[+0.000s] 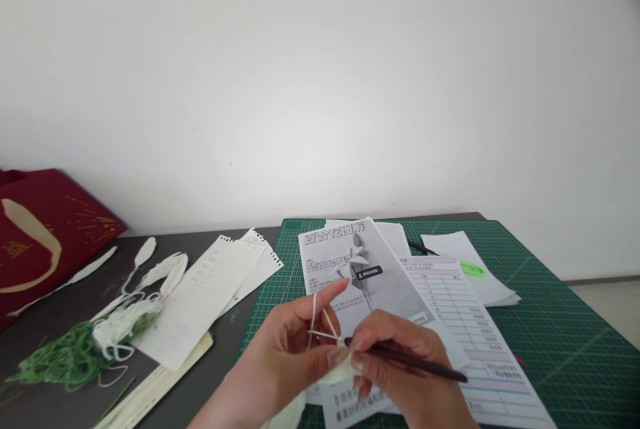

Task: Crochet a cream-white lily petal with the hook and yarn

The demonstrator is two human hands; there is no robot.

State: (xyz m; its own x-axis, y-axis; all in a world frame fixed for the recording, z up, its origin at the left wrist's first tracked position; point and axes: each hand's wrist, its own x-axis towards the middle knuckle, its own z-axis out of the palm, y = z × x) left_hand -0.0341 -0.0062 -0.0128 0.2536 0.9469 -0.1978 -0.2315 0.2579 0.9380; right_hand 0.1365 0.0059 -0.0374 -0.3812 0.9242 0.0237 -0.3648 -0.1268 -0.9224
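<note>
Pinching a white piece [340, 370] by its edge, my left hand [295, 342] has its thumb pressed down and its forefinger raised nearly straight toward one o'clock, with white yarn [314, 312] looped over it. My right hand [400, 359] is closed around a dark hook [420, 363], thumb and forefinger near its tip, its handle pointing to four o'clock. The hook's tip meets the yarn at the top of the piece, between my hands, so both sets of fingertips are close together. Something pale shows beneath my left wrist, but I cannot tell what. Under my hands and on toward twelve o'clock lies a printed sheet [320, 295], overlapping a form [450, 302] at two to three o'clock. Both rest on a green mat [565, 322]. At two o'clock a bright green clip [473, 269] touches loose paper [453, 249]. Out at ten o'clock, notes [200, 295] with torn edges lie on the dark table [225, 339]; at nine, green strands [65, 357] tangle with white ones [123, 325]. A red bag [75, 215] sits farther off at ten, near the wall [280, 95].
</note>
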